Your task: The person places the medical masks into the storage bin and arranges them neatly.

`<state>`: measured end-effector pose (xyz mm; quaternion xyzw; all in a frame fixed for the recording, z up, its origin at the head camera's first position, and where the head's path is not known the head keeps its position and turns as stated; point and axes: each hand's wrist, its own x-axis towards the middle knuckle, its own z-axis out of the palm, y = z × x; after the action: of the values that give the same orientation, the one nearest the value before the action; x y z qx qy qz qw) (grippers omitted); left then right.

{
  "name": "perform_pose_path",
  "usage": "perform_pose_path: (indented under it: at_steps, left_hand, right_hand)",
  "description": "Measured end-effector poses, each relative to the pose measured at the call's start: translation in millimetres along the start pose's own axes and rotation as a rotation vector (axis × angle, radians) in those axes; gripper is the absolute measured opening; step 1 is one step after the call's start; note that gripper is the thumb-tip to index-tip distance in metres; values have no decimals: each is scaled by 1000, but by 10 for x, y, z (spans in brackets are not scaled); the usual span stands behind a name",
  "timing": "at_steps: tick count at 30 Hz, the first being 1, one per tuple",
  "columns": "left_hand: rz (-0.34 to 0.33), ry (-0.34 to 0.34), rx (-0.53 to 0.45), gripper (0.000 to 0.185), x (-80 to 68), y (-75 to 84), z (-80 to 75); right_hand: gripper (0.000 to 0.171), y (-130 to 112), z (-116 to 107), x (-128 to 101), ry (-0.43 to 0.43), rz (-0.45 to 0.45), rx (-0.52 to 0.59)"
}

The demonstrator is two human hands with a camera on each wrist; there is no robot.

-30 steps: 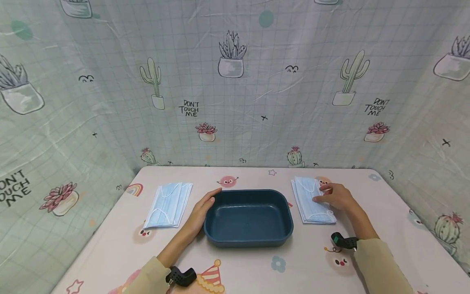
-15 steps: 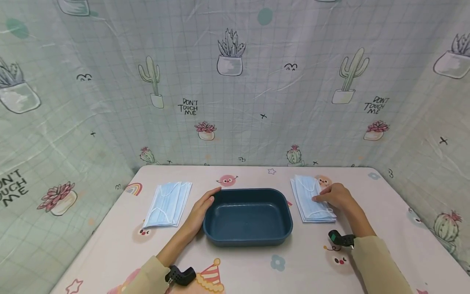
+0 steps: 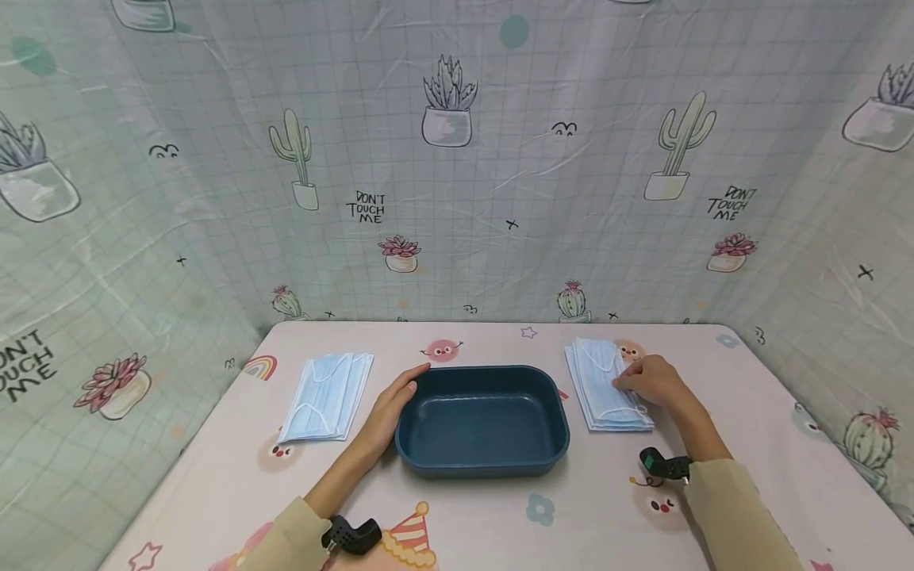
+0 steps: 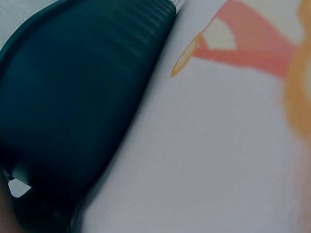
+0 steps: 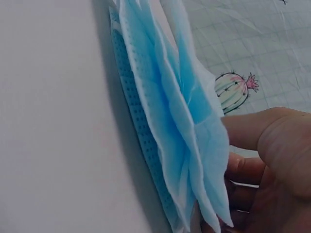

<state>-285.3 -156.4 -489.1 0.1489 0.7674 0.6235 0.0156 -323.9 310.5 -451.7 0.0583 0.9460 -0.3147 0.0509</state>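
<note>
A dark blue rectangular tray (image 3: pixel 481 370) sits mid-table; in the left wrist view its ribbed outer wall (image 4: pixel 73 97) fills the left side. My left hand (image 3: pixel 393 408) lies flat against the tray's left wall, fingers straight. Right of the tray is a stack of light blue face masks (image 3: pixel 598 388). My right hand (image 3: pixel 650 381) is at that stack's right edge. In the right wrist view the thumb and fingers (image 5: pixel 272 160) pinch the raised edge of the top masks (image 5: pixel 165 121).
A second stack of blue masks (image 3: pixel 328 392) lies left of the tray. The table (image 3: pixel 500 523) has a pale cartoon-printed cover. Cactus-print curtains (image 3: pixel 457 174) close in the back and both sides.
The right hand's fingertips have drawn slightly right along the mask stack and the top masks' edge is lifted. The left hand and tray have not moved.
</note>
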Motion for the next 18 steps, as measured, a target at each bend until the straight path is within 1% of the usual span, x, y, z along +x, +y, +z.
perform_pose_path:
  at_steps: [4, 11, 15, 18]
  left_hand:
    - [-2, 4, -3, 44, -5, 2, 6]
    - [0, 15, 1, 44, 4, 0, 20]
    - [-1, 16, 2, 44, 11, -1, 18]
    - [1, 12, -1, 44, 10, -3, 15]
  right_hand:
    - [29, 27, 2, 15, -1, -15, -2]
    - [27, 17, -110, -10, -36, 28, 39]
    - [26, -3, -141, -25, -21, 39, 67]
    - [29, -8, -144, -36, -6, 45, 71]
